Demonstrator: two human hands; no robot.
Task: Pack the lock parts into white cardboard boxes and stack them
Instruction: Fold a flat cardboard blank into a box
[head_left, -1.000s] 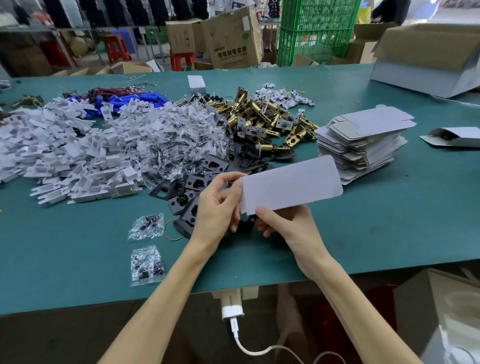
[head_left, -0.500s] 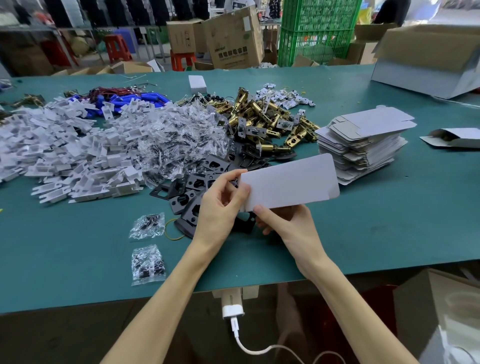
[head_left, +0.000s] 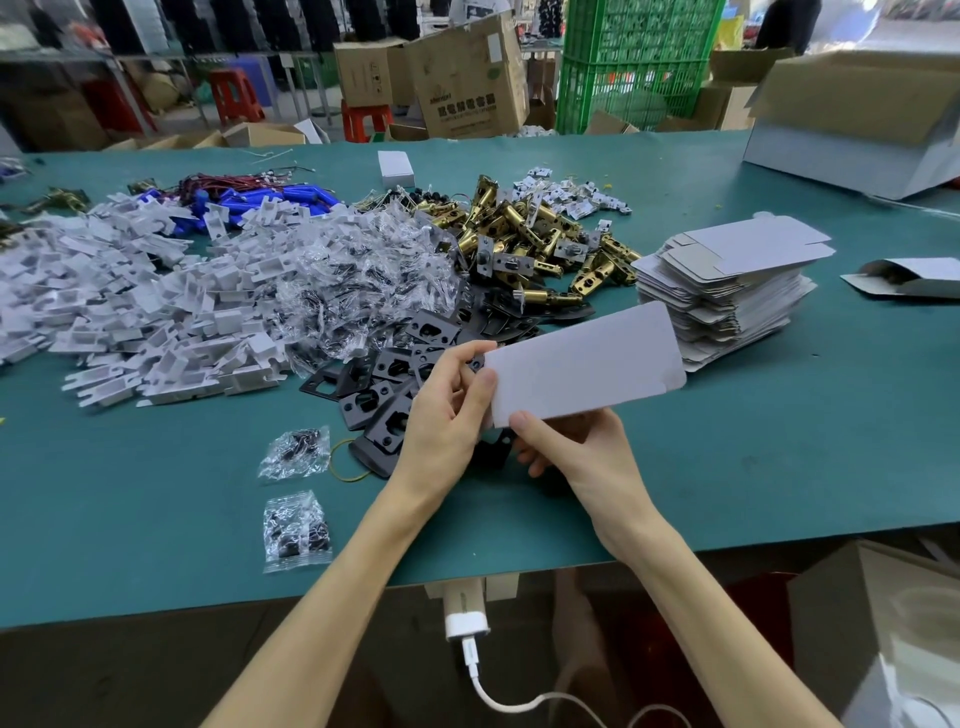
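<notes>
Both hands hold one flat white cardboard box blank (head_left: 584, 364) above the green table. My left hand (head_left: 447, 415) pinches its left end, thumb on the near face. My right hand (head_left: 576, 452) grips the lower edge from beneath, thumb on top. Behind it lie black lock plates (head_left: 384, 384), brass latch bodies (head_left: 519, 234), clear bags of screws (head_left: 358, 291) and white plastic parts (head_left: 130, 312). A stack of flat box blanks (head_left: 727, 280) sits to the right.
Two small screw bags (head_left: 296, 452) lie near the front edge of the table (head_left: 779, 457). A folded white box (head_left: 396, 167) stands at the back. A large open carton (head_left: 862, 119) is far right, a half-folded blank (head_left: 914, 278) near it. A charger cable (head_left: 467, 634) hangs below.
The box blank has tilted and shifted slightly up and left in my hands; my left thumb has slid along its left end. The piles on the table have not moved.
</notes>
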